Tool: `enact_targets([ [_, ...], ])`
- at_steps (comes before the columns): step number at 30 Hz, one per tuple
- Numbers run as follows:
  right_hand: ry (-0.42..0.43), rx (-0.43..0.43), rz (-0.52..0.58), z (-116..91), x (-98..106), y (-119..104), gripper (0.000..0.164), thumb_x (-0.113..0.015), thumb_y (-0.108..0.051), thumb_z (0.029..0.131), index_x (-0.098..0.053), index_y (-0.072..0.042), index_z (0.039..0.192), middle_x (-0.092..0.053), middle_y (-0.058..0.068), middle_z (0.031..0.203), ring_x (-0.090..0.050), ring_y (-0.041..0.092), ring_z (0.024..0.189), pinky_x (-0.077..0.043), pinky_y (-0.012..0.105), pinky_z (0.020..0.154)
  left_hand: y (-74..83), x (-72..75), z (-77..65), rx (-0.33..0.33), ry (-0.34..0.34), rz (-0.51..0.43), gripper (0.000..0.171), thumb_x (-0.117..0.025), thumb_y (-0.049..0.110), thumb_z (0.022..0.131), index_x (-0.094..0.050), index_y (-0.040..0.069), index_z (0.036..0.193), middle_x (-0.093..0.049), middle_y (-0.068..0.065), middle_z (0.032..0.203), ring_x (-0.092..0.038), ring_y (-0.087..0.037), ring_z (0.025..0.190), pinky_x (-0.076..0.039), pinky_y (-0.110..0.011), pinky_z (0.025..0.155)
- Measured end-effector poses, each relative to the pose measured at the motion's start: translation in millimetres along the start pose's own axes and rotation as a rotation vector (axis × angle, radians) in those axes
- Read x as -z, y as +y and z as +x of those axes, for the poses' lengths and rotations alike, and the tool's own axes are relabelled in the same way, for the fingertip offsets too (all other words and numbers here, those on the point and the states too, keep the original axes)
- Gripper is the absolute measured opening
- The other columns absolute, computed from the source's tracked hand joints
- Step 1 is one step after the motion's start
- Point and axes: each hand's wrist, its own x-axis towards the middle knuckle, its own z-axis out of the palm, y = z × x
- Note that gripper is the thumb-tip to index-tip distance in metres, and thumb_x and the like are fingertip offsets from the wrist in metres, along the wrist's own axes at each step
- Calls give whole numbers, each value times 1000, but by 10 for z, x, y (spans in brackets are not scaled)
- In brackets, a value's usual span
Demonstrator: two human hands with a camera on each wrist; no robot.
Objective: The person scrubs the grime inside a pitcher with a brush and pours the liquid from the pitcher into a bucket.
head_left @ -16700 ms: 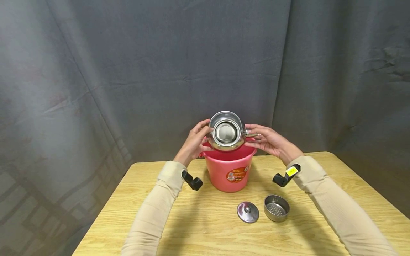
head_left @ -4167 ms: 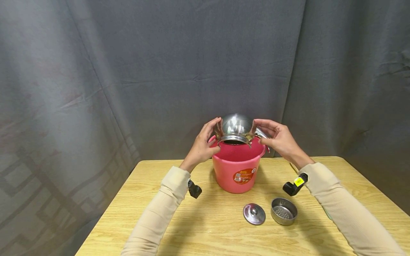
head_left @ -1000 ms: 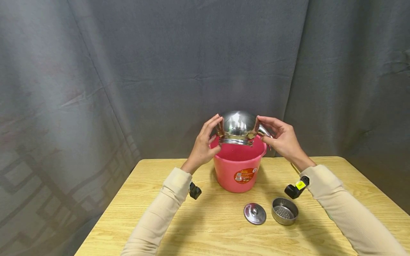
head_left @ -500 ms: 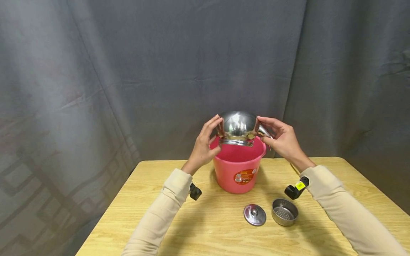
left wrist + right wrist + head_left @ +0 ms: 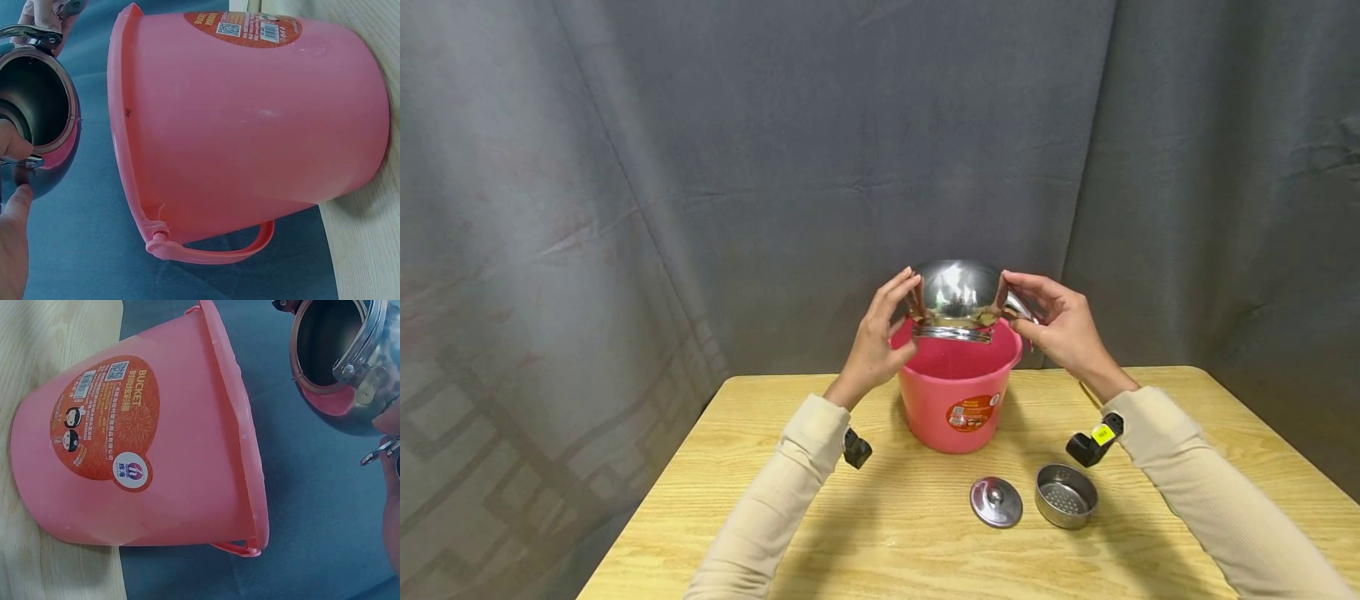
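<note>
A shiny stainless-steel teapot (image 5: 957, 292) is held upside down above the pink bucket (image 5: 951, 417), its mouth facing down. My left hand (image 5: 877, 337) grips its left side, thumb low near the rim and fingers higher up. My right hand (image 5: 1063, 327) holds its right side by the spout, thumb below. The left wrist view shows the dark inside of the teapot (image 5: 74, 147) and a metal handle hinge by the rim. In the right wrist view the teapot (image 5: 340, 415) hangs beside the bucket's rim; no liquid shows coming out.
On the wooden table (image 5: 760, 467) lie a round knobbed lid (image 5: 996, 502) and a perforated strainer basket (image 5: 1066, 497), in front of the bucket. A thin stick-like thing (image 5: 1089, 394) is partly hidden behind the right forearm. Grey curtain (image 5: 820, 167) hangs behind.
Much earlier the teapot's round ringed end faced the camera; later its opening showed, and now it points further down. Over the last second, hands and teapot have hardly moved.
</note>
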Motion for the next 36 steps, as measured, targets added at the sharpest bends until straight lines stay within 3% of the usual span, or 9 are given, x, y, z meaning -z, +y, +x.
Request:
enact_targets([
  [5,-3,1,-17,-4,7,-2,58,-61,26,75,-58,5,128,-64,0,123,-57,12,114,-48,18,88,21,3,1,-2,3,7,78,-58,-33,64,-41,-7,135,-32,-31,145,-37,-36,133,-48,-51,89],
  [11,-2,-1,-25,0,13,2,58,-61,25,75,-59,3,129,-64,2,124,-57,13,115,-47,19,90,-59,-14,-13,-13,2,-13,80,-58,-33,63,-41,-6,137,-31,-30,146,-36,-38,133,-48,-53,88],
  [18,-1,0,-23,-4,12,-2,57,-61,24,76,-59,3,129,-63,3,125,-57,13,115,-47,19,90,45,6,-2,-1,3,-25,76,-57,-33,65,-41,-8,135,-31,-31,145,-36,-39,133,-47,-56,88],
  [29,2,-14,-15,-22,-14,-18,56,-60,25,77,-59,3,129,-63,5,124,-57,14,116,-48,19,90,38,-1,-14,-14,6,-28,76,-56,-34,65,-41,-9,135,-30,-34,144,-37,-40,132,-47,-59,86],
  [36,4,-19,-25,-14,-6,-32,56,-61,24,77,-59,3,128,-63,5,124,-57,14,116,-48,19,90,40,8,2,-15,3,-11,77,-58,-33,64,-41,-9,135,-32,-32,144,-38,-39,132,-48,-55,87],
])
